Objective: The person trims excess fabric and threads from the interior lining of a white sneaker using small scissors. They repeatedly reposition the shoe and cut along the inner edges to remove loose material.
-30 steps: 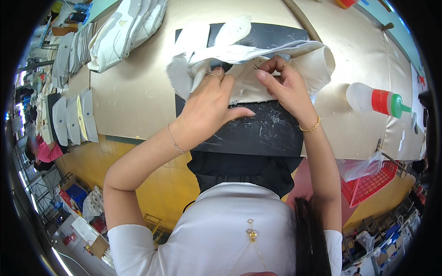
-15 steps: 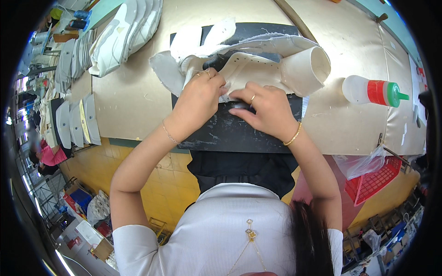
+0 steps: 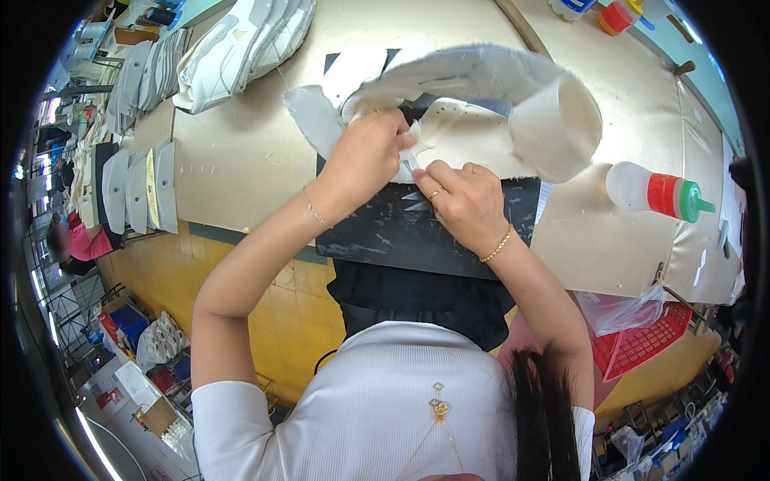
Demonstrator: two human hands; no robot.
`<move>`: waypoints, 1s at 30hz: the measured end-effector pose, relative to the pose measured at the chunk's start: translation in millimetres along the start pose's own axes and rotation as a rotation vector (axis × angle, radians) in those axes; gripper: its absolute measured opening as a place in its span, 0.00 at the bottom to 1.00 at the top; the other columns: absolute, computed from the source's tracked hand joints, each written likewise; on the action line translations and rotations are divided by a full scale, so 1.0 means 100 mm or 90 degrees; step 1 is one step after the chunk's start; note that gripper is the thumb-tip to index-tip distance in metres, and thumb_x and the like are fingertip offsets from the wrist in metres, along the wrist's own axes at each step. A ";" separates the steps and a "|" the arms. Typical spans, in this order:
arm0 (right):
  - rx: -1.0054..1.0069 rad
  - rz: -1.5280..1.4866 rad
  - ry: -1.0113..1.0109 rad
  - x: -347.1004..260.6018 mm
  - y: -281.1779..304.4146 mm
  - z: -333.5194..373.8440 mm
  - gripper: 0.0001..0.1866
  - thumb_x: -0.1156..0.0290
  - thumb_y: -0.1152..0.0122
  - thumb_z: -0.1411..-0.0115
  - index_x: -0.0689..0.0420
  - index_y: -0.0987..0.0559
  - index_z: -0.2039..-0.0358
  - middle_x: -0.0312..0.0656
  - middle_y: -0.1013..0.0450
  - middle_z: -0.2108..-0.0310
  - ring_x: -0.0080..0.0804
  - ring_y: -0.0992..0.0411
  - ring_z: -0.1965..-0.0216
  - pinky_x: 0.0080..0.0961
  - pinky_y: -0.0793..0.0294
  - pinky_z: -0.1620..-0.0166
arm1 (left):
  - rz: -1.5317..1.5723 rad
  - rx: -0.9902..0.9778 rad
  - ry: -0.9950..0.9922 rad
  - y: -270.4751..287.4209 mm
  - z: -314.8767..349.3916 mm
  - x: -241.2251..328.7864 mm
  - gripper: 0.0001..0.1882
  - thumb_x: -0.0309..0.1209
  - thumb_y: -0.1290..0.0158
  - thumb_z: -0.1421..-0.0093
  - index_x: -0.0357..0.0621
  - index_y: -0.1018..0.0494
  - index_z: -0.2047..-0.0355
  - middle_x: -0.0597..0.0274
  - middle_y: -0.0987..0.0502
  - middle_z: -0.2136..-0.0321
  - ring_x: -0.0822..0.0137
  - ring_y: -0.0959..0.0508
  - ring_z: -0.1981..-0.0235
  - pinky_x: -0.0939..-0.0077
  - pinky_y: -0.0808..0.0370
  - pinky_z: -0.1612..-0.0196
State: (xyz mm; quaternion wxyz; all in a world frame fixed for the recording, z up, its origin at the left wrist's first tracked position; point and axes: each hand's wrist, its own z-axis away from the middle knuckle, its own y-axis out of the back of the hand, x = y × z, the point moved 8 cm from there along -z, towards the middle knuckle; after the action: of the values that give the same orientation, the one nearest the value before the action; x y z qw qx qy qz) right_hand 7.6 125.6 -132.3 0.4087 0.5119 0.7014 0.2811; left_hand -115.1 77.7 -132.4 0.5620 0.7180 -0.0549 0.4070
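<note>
A white shoe upper (image 3: 465, 132) with a row of small holes and frayed lining edges lies tilted over a black board (image 3: 361, 224). My left hand (image 3: 369, 152) is closed, its fingertips pinching the upper's white lining near the middle. Close beside it, my right hand (image 3: 469, 200) is closed too, thumb and forefinger gripping a narrow greyish edge of the upper. Two pale, pointed, blade-like tips (image 3: 415, 200) show below the right fingers; what they belong to is hidden in the palm. The rounded end of the upper stands up on the right.
Stacked white upper pieces (image 3: 241, 56) lie at the back left. A bottle (image 3: 654, 191) with red band and green nozzle lies at right; more bottles (image 3: 618, 16) are at the back. A red basket (image 3: 646, 341) hangs below the table's right edge. Grey pieces (image 3: 140, 188) sit at left.
The upper is lifted and shifted slightly right, with blur at its rounded end. My right thumb and forefinger have closed on its edge, and pale pointed tips now show beneath them.
</note>
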 end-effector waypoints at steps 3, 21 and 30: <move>-0.033 -0.042 -0.063 0.07 0.01 0.05 0.06 0.71 0.36 0.49 0.53 0.19 0.68 0.32 0.29 0.73 0.28 0.29 0.78 0.26 0.32 0.73 | 0.027 -0.016 0.023 -0.05 0.02 0.00 0.06 0.23 0.45 0.41 0.29 0.27 0.71 0.39 0.23 0.74 0.41 0.23 0.69 0.55 0.27 0.65; -0.212 -0.108 -0.376 0.34 -0.02 -0.02 0.11 0.63 0.37 0.40 0.59 0.23 0.66 0.43 0.31 0.66 0.46 0.23 0.74 0.41 0.24 0.71 | 0.011 -0.010 0.104 -0.12 0.03 0.05 0.07 0.25 0.45 0.41 0.31 0.27 0.69 0.39 0.22 0.72 0.40 0.21 0.67 0.52 0.25 0.62; -0.259 -0.060 -0.398 0.33 -0.10 -0.03 0.10 0.65 0.36 0.43 0.58 0.21 0.66 0.42 0.27 0.68 0.45 0.23 0.73 0.40 0.23 0.70 | 0.061 0.024 0.144 -0.08 0.06 -0.06 0.09 0.28 0.44 0.39 0.32 0.26 0.66 0.45 0.23 0.75 0.49 0.22 0.73 0.62 0.28 0.67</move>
State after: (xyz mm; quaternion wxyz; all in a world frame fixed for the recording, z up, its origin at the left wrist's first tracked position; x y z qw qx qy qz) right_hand -4.0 153.9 -148.3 0.7090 0.4484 0.4954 0.2254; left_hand -111.7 73.7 -143.0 0.5307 0.6745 -0.0173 0.5129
